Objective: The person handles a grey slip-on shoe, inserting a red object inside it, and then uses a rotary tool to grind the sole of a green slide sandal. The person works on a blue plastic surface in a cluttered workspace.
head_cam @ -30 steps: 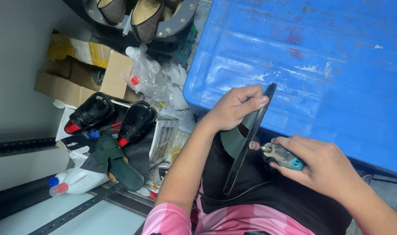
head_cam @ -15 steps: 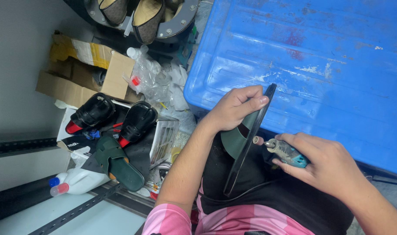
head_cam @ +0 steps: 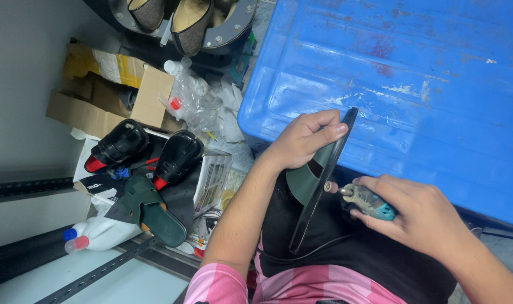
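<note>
One green sandal (head_cam: 315, 171) with a thin black sole stands on edge over the person's lap, just below the middle of the view, its sole edge running from about 1 o'clock down to 7 o'clock. The left hand (head_cam: 301, 141) grips it from the 11 o'clock side, fingers (head_cam: 327, 130) curled over the upper end and pressed against the sole. The right hand (head_cam: 419, 217), at 4 o'clock from the sandal, has its fingers wrapped tight around one small teal rotary tool (head_cam: 366, 200); the tool's round tip touches the sole edge near its midpoint. One black cord (head_cam: 318, 245) trails from under the tool across the dark apron (head_cam: 335, 247).

One large blue plastic lid (head_cam: 414, 84) fills the 1 to 3 o'clock part of the view, just beyond the sandal's upper end.

On the floor toward 9 o'clock lie two glossy black shoe lasts with red ends (head_cam: 147, 149), side by side, and just below them one more green sandal (head_cam: 152, 211) lying flat. One white jug (head_cam: 107, 231) with two caps, one blue and one red, sits at 8 o'clock. One open cardboard box (head_cam: 118, 84) is at 10 o'clock, with clear plastic bottles (head_cam: 192, 98) beside it; their count cannot be told. At 12 o'clock two brown shoes (head_cam: 175, 17) rest on a round metal stand (head_cam: 237, 25).
</note>
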